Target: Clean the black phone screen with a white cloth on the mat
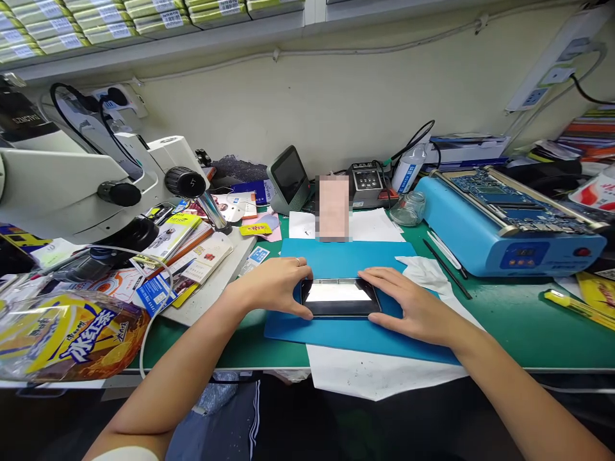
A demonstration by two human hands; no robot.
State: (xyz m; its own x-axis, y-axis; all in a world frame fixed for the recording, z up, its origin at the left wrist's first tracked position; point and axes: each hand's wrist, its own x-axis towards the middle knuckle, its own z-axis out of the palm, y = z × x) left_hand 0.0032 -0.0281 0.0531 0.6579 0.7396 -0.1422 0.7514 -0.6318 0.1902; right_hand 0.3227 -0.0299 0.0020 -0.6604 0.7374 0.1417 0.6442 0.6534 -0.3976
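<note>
A phone (pixel 340 307) lies sideways just over or on a blue mat (pixel 350 257), its screen partly lit white and partly dark. At its left end, my left hand (pixel 276 285) grips it with the thumb at the near edge and fingers at the far edge; a ring shows on one finger. Similarly, my right hand (pixel 416 306) pinches the right end between thumb and fingers. I cannot tell whether the phone touches the mat. White paper (pixel 379 374) sticks out from under the mat, and a crumpled tissue (pixel 430 274) lies beside my right hand.
A microscope (pixel 77 186) and a bottled drink (pixel 72 336) occupy the left side. Behind the mat are a small display (pixel 291 182), a black control box (pixel 368 182) and a glass jar (pixel 408 208). At right stands a blue heating station (pixel 500 237) with a circuit board; tweezers (pixel 446 253) lie nearby.
</note>
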